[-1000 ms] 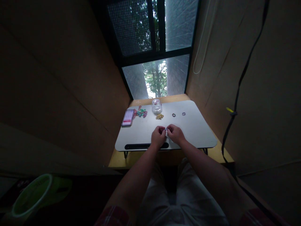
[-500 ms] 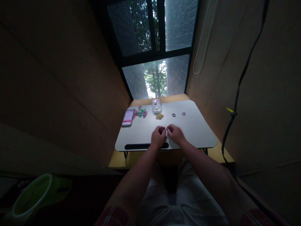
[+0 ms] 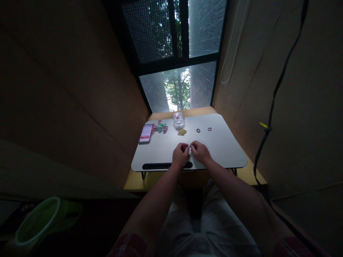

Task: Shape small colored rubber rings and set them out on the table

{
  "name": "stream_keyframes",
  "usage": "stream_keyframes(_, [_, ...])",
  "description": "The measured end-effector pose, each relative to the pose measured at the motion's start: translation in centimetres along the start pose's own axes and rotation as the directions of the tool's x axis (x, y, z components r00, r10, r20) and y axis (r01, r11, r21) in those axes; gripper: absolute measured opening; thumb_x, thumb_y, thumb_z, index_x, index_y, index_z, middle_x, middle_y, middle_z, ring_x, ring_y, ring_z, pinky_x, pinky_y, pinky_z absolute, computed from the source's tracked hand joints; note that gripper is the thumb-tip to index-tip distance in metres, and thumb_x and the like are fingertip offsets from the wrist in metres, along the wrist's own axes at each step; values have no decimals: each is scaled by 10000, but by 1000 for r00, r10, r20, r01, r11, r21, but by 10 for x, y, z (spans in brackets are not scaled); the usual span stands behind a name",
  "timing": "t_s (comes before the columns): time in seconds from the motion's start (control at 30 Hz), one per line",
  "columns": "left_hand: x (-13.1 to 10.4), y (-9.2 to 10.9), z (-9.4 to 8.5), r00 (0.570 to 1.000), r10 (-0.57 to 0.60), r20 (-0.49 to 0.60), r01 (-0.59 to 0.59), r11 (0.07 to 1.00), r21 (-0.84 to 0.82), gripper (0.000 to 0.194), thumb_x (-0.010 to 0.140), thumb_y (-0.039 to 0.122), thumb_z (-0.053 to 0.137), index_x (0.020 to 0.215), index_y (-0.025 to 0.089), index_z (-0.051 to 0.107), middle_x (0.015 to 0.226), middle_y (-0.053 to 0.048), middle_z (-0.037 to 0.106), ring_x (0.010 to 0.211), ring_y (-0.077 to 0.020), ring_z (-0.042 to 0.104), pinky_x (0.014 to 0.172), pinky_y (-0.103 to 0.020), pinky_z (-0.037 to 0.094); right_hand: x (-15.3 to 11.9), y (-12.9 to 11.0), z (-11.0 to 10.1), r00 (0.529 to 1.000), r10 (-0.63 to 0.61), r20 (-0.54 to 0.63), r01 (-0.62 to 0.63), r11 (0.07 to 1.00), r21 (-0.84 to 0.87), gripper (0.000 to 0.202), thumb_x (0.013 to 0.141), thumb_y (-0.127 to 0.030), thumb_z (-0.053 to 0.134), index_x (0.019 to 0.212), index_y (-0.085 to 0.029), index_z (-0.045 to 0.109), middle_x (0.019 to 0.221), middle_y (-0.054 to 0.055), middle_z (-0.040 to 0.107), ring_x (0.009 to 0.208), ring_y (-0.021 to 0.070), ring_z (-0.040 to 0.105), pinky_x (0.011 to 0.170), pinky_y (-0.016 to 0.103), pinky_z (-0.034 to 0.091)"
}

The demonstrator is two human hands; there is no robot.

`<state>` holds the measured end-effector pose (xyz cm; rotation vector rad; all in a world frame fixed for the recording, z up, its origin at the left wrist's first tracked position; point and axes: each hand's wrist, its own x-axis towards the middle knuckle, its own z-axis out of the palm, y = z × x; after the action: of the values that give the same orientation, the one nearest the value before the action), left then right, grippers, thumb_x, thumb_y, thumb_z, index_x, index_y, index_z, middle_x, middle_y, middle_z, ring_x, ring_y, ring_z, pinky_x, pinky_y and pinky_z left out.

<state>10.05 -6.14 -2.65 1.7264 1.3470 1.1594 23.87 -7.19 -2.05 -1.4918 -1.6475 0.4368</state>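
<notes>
My left hand (image 3: 181, 155) and my right hand (image 3: 200, 151) meet over the near middle of the white folding table (image 3: 222, 150). The fingertips of both are pinched together around a tiny bluish-purple piece (image 3: 189, 146), mostly hidden, whose kind I cannot make out. Beyond my hands lies a small heap of yellow links (image 3: 182, 132). Farther right are a dark ring-shaped piece (image 3: 198, 130) and a purple one (image 3: 209, 129), set apart from each other. Several pink, green and purple links (image 3: 162, 127) lie in a loose pile at the far left.
A clear plastic jar (image 3: 178, 121) stands at the table's back. A phone (image 3: 145, 134), its screen blurred, lies at the left edge. The black slot (image 3: 158, 166) runs along the front. A green bin (image 3: 37, 221) is on the floor at left; a black cable (image 3: 276, 89) hangs at right.
My fingers have shifted only very slightly around the small piece. The links, jar and phone keep their places; the view has moved a touch.
</notes>
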Motion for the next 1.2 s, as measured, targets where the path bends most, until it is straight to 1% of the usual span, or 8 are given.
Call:
stream_keyframes(0.17, [0,0,0,1000,-6,0,6,1000,-20,180,807,307,585,937,189,622,794,-15,654,698,-115,581,687,-254,473,0,-1,-1,1000,23,5,-23,1000,-5,172,854,-288,467,778,-209,599,673,0,619,620,142,537,600,241,368])
stream_keyframes(0.37, [0,-1,1,999,-26,34,28,998,-64,225,826,331,565,988,190,633,809,-19,667,673,-114,590,665,-259,487,0,-1,-1,1000,8,9,-8,1000,0,174,857,-293,465,775,-208,594,671,-1,612,615,139,528,601,239,369])
stream_keyframes(0.6, [1,-2,1,1000,10,29,-9,1000,-27,220,827,317,563,986,186,639,821,-25,672,721,-125,598,698,-268,482,-1,0,0,1000,3,-2,-3,1000,12,147,832,-287,487,766,-205,590,660,-8,596,592,132,516,579,237,365])
stream_keyframes(0.77, [0,3,-1,1000,-4,17,5,1000,-27,185,817,299,568,945,184,638,802,-18,670,705,-121,593,683,-258,467,-2,-2,-1,1000,11,-5,-11,1000,15,128,810,-291,502,746,-206,573,636,-13,580,579,128,512,576,234,371])
stream_keyframes(0.9, [-1,8,-2,1000,5,10,-4,1000,-22,170,813,294,569,918,182,641,786,-12,663,691,-117,582,674,-250,454,-2,-2,0,1000,13,-8,-12,999,32,103,798,-293,513,787,-208,571,642,-18,578,567,123,510,552,230,361])
stream_keyframes(1.07, [-1,7,-2,1000,-7,11,7,1000,-24,165,809,294,571,914,186,639,781,-7,660,682,-112,577,669,-244,447,-2,-2,-1,1000,23,-16,-22,999,42,123,780,-271,520,872,-213,578,631,-29,567,565,126,516,552,232,364])
stream_keyframes(1.2, [-1,5,-1,1000,-12,14,12,999,-32,166,809,299,575,920,190,633,793,-9,666,690,-114,584,672,-245,448,-2,-1,0,1000,11,-13,-11,999,48,106,788,-270,510,847,-212,578,648,-24,581,569,123,516,558,233,365])
